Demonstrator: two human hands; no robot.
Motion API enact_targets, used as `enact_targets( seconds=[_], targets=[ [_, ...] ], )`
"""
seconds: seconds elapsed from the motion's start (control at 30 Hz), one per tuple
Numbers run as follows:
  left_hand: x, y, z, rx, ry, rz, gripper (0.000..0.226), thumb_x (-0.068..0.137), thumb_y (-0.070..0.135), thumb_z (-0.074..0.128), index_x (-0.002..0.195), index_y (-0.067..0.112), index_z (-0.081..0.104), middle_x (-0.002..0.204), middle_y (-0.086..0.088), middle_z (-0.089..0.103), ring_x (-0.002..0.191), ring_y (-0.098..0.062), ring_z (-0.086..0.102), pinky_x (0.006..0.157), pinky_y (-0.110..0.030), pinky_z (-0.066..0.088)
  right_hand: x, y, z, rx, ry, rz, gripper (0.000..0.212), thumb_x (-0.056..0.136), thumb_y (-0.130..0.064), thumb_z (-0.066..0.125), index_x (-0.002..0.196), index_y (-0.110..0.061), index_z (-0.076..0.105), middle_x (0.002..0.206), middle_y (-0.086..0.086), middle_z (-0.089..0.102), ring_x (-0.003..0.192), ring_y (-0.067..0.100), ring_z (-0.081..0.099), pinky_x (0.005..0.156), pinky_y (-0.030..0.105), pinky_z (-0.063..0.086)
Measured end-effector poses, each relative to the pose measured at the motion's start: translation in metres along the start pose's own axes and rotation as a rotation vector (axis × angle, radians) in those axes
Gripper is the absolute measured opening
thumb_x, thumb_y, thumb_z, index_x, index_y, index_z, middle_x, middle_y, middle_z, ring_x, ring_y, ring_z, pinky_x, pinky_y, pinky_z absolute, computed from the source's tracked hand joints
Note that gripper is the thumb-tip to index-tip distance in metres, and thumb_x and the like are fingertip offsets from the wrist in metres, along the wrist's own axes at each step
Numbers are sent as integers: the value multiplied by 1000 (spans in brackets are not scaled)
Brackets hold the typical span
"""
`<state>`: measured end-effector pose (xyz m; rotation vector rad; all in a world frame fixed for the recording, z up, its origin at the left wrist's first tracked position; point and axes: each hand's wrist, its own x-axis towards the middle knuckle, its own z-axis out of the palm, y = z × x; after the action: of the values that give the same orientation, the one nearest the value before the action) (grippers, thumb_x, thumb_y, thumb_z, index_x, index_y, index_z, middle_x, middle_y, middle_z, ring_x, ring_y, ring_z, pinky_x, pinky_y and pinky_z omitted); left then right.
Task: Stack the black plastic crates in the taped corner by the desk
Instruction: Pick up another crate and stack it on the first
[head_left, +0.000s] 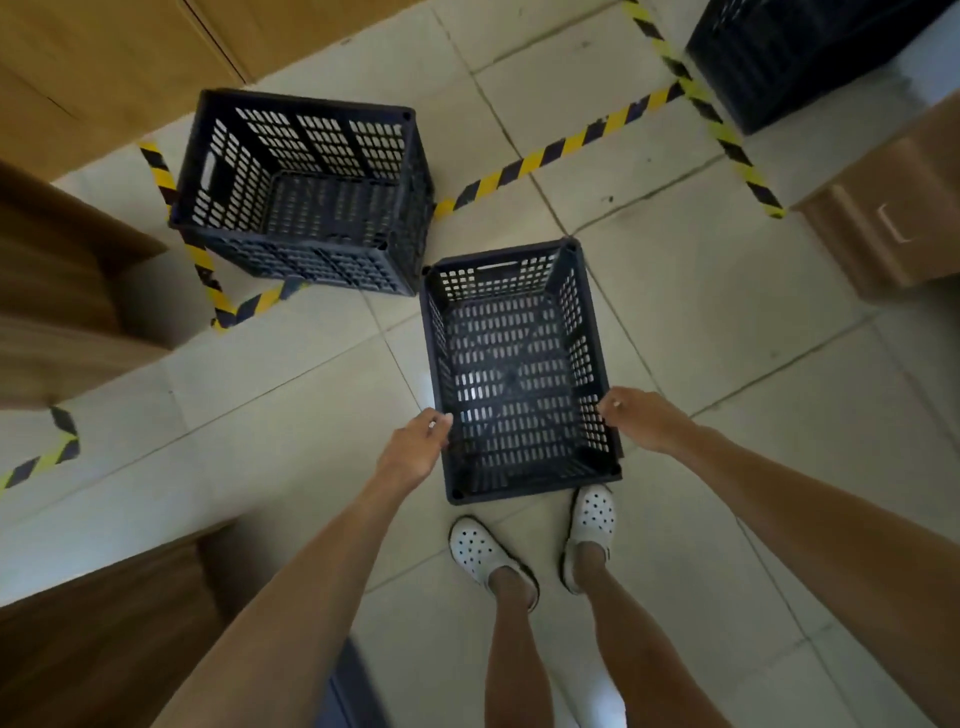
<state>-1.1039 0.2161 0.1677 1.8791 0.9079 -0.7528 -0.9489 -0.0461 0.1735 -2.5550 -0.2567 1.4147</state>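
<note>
A black perforated plastic crate (514, 374) stands empty and open side up just in front of my feet. My left hand (413, 449) curls over the rim of its left long side and my right hand (641, 418) grips the rim of its right long side. A second, taller-looking black crate (306, 197) stands at the upper left inside a corner marked with yellow-and-black tape (561, 145), next to a wooden desk (62, 291). The two crates nearly touch at one corner.
A third black crate (789, 57) sits at the top right beyond the tape line. A wooden drawer cabinet (893, 208) is on the right and more wooden furniture (104, 623) at the lower left. My feet in white clogs (480, 551) stand on the tiled floor.
</note>
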Motion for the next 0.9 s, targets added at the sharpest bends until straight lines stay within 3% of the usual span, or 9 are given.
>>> enact_targets(
  seconds=[0.17, 0.27, 0.4, 0.5, 0.57, 0.63, 0.7, 0.8, 0.9],
  targets=[
    [66, -19, 33, 64, 11, -37, 22, 99, 21, 47, 119, 16, 55, 108, -11, 64, 94, -25, 58, 79, -30, 40, 71, 21, 16, 9, 2, 54, 29, 98, -29, 38, 120, -16, 53, 112, 9, 60, 92, 22, 54, 75, 31, 43],
    [103, -31, 48, 28, 60, -73, 38, 95, 9, 49, 132, 16, 46, 128, -15, 53, 109, -28, 53, 89, -34, 40, 108, 38, 23, 85, 2, 78, 35, 98, -26, 45, 129, -10, 47, 118, 5, 55, 100, 23, 54, 79, 28, 41],
    [151, -48, 56, -126, 103, -236, 66, 93, 6, 54, 150, 18, 23, 151, -18, 30, 134, -34, 38, 105, -42, 36, 156, 55, 28, 227, 27, 231, 63, 96, -21, 53, 148, -4, 23, 139, 20, 48, 125, 33, 49, 90, 31, 42],
    [187, -58, 62, -243, 68, -321, 79, 93, 6, 58, 155, 16, 11, 158, -16, 25, 141, -33, 32, 111, -42, 30, 194, 69, 35, 267, 14, 309, 68, 96, -16, 53, 150, -1, 15, 146, 23, 39, 131, 35, 43, 99, 35, 40],
    [205, -59, 69, -309, 32, -344, 72, 94, 6, 58, 153, 13, 16, 153, -11, 35, 138, -30, 37, 104, -39, 33, 215, 78, 42, 318, -17, 323, 70, 96, -14, 54, 151, 0, 13, 149, 23, 36, 134, 36, 40, 104, 37, 37],
    [218, -58, 76, -351, 53, -375, 58, 94, 5, 58, 145, 9, 31, 135, -3, 48, 129, -29, 45, 93, -36, 35, 228, 82, 53, 401, -65, 279, 72, 94, -12, 57, 151, -4, 13, 149, 22, 37, 133, 36, 41, 107, 39, 36],
    [226, -59, 78, -337, 148, -384, 45, 92, 6, 60, 135, 4, 44, 129, -7, 55, 116, -30, 53, 89, -37, 40, 231, 82, 61, 420, -43, 231, 64, 94, -12, 56, 148, -5, 22, 141, 22, 45, 126, 36, 47, 100, 38, 41],
    [220, -55, 73, -152, 243, -318, 35, 89, 13, 67, 118, 0, 53, 119, -17, 64, 104, -33, 61, 87, -43, 51, 221, 83, 57, 319, 38, 222, 46, 94, -13, 55, 134, -2, 37, 128, 23, 54, 114, 37, 54, 82, 35, 44],
    [202, -36, 56, 105, 302, -208, 32, 87, 17, 70, 109, 3, 52, 109, -15, 61, 99, -32, 61, 85, -46, 52, 204, 88, 37, 158, 57, 176, 38, 91, -12, 60, 123, 1, 44, 120, 21, 58, 107, 34, 58, 73, 32, 44]
  ],
)
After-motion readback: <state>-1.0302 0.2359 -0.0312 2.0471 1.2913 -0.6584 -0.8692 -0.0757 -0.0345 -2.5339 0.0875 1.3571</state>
